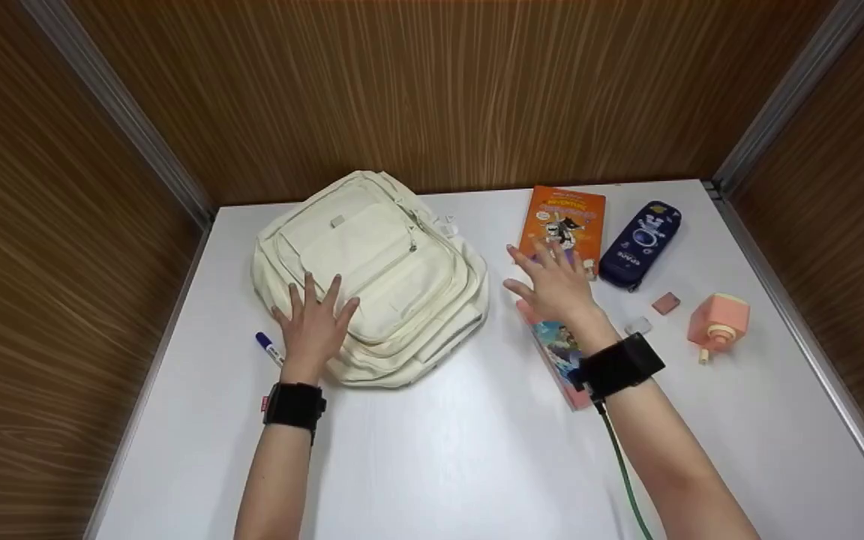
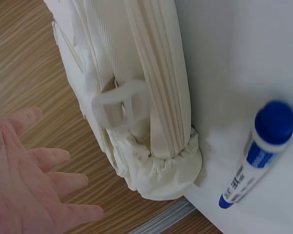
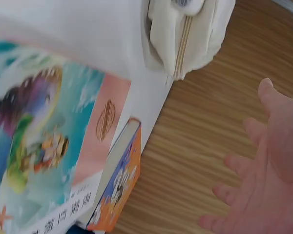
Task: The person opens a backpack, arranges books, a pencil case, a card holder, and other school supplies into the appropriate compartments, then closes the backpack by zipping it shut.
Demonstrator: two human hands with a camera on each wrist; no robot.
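Note:
A cream backpack (image 1: pixel 372 270) lies on the white table, its zipped front facing up. My left hand (image 1: pixel 312 330), fingers spread, is over the backpack's lower left side and holds nothing. In the left wrist view that hand (image 2: pixel 34 180) appears apart from the bag's side strap and buckle (image 2: pixel 122 102). A blue-capped marker (image 1: pixel 268 347) lies just left of it. My right hand (image 1: pixel 558 291) is spread over the orange book (image 1: pixel 574 210) and the pink-edged picture book (image 1: pixel 556 352), with nothing in its grasp. The wrist and strap hide part of the picture book.
Right of the books lie a navy space-themed pencil case (image 1: pixel 640 244), a small pink eraser (image 1: pixel 666 303), a whitish block (image 1: pixel 638 325) and a pink pencil sharpener with a crank (image 1: pixel 718 324). Wood-grain panels (image 1: pixel 462 90) enclose the table. A green cable (image 1: pixel 623 457) trails from the right wrist.

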